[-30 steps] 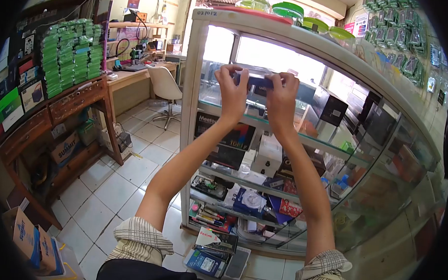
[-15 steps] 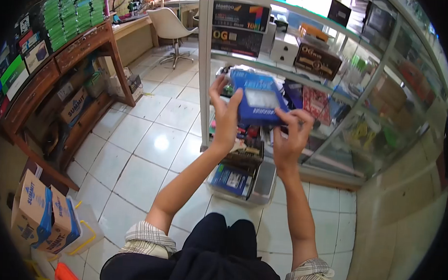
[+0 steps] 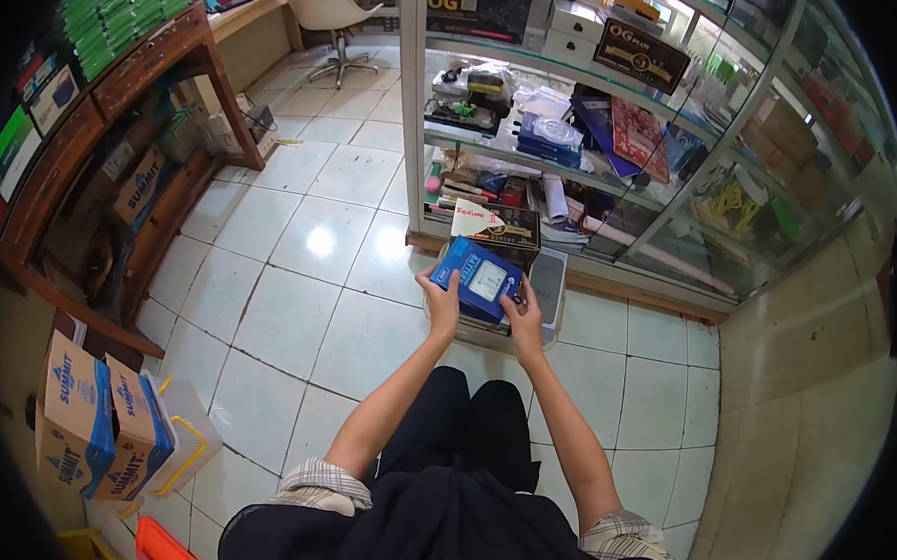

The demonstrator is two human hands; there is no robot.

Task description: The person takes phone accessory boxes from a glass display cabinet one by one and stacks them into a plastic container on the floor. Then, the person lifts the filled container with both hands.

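Observation:
A flat blue box [image 3: 476,281] with a pale window and printed lettering is held between both hands, over a bin of boxes [image 3: 547,304] on the floor. My left hand [image 3: 442,302] grips its left edge, thumb on top. At its lower right side, my right hand [image 3: 523,318] holds the edge with thumb and fingers. Just behind the blue box stands a dark box [image 3: 516,233], with a white paper tag [image 3: 476,218] bearing red handwriting beside it.
A glass display cabinet [image 3: 415,108] full of goods rises beyond the bin. Wooden shelving [image 3: 163,52] stands at the left, with cardboard boxes [image 3: 80,414] on the floor below it. A white chair [image 3: 325,4] is at the back.
Both hands have come down from cabinet height with the blue box, which now sits low over the floor bin. The view has tilted further down.

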